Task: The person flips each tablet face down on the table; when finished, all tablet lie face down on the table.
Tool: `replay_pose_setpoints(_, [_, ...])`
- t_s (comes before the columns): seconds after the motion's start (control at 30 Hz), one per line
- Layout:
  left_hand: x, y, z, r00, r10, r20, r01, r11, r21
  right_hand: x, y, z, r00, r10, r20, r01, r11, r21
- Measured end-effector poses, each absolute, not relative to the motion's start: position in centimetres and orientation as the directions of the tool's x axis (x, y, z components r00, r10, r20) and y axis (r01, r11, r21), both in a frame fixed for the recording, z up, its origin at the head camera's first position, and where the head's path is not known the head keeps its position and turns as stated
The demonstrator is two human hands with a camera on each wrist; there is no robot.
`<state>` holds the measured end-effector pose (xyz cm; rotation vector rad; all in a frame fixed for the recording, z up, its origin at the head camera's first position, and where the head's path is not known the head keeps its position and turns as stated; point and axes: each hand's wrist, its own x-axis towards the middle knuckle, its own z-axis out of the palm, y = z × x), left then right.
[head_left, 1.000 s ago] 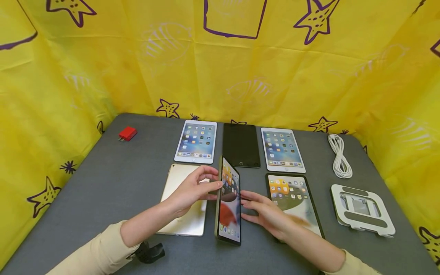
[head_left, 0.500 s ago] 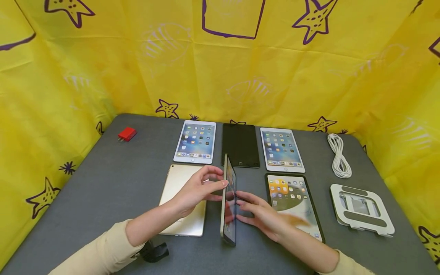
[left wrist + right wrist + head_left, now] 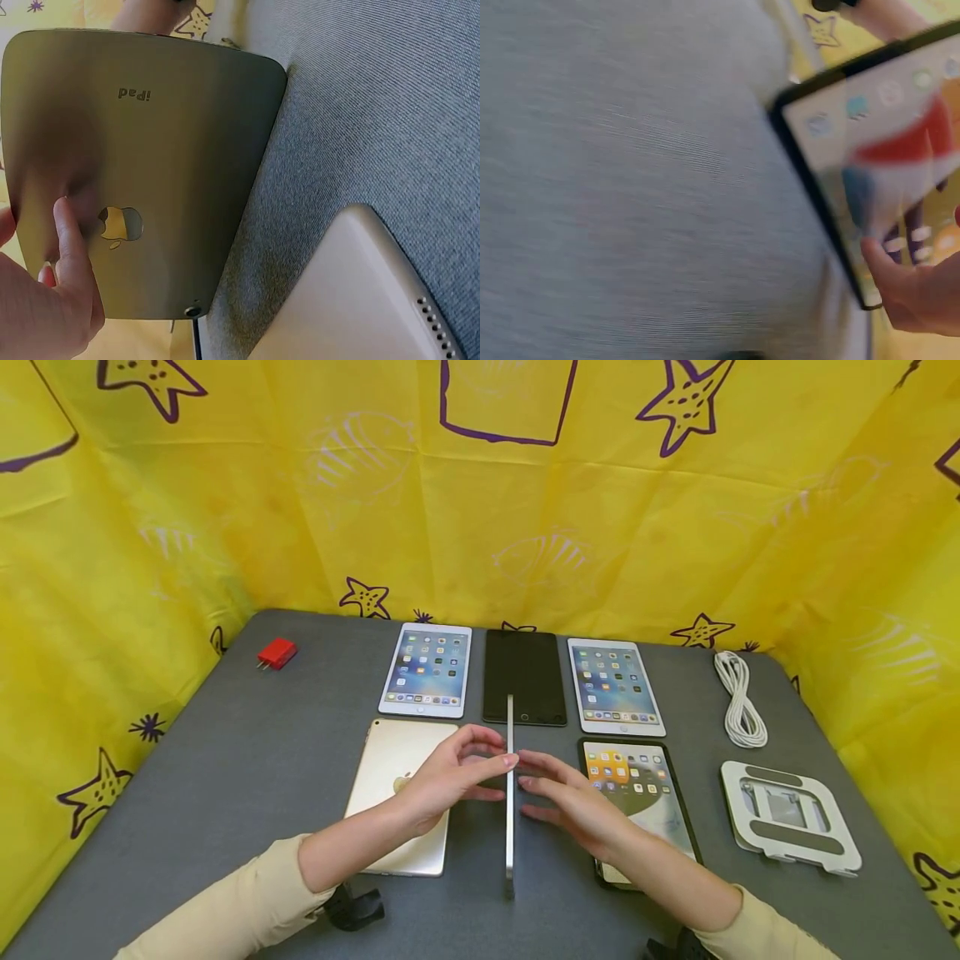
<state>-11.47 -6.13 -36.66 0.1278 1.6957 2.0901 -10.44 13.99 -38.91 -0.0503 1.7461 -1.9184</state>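
Observation:
A thin iPad (image 3: 510,827) stands upright on its long side, seen edge-on in the head view. Its grey back (image 3: 172,157) with logo fills much of the left wrist view. My left hand (image 3: 453,777) pinches it near the upper edge, thumb over the edge and fingers against the back. On the other side my right hand (image 3: 581,810) has its fingers loosely extended; a fingertip meets the lit screen (image 3: 907,165) in the right wrist view. A gold iPad (image 3: 360,777) lies face down under my left forearm. A black-framed iPad (image 3: 637,785), screen lit, lies partly under my right arm.
At the back lie a white tablet (image 3: 427,668), a dark tablet (image 3: 525,672) and another white tablet (image 3: 615,685). A red charger (image 3: 277,652) sits far left. On the right are a coiled white cable (image 3: 741,702) and a folded stand (image 3: 791,818).
The upright iPad has turned from showing its screen to edge-on and shifted slightly right. My left hand has moved right with it; my right fingers have moved slightly up along the screen side.

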Motion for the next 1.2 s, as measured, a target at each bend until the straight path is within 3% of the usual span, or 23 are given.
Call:
replay_pose_setpoints(0.3, [-11.5,-5.4,-37.0,-0.901,0.39,-0.188,-0.263,-0.148,0.953,-13.1,13.1,-36.0,-0.938,-0.318,-0.134,0.141,0.002,-0.99])
replay_pose_setpoints(0.83, [-11.4,-5.1,-37.3,-0.91,0.384,-0.157,-0.215,-0.113,0.97,-14.3,12.6,-35.9,-0.948,-0.3,-0.104,0.097,0.038,-0.995])
replay_pose_setpoints(0.97, [-11.0,-5.4,-37.5,-0.94,0.341,-0.019,-0.027,-0.017,0.999,-14.4,12.7,-36.1,-0.942,-0.314,-0.117,0.109,0.044,-0.993])
replay_pose_setpoints(1.07, [-10.6,-5.7,-37.6,-0.922,0.323,0.213,0.238,0.042,0.97,-14.4,12.9,-36.2,-0.938,-0.325,-0.121,0.111,0.052,-0.993])
replay_pose_setpoints(1.13, [-10.4,-5.9,-37.7,-0.853,0.338,0.397,0.44,0.061,0.896,-14.5,13.0,-36.3,-0.936,-0.331,-0.121,0.111,0.05,-0.993])
replay_pose_setpoints(1.2, [-10.3,-6.1,-37.8,-0.736,0.383,0.557,0.621,0.058,0.781,-14.5,13.2,-36.4,-0.933,-0.339,-0.118,0.109,0.046,-0.993])
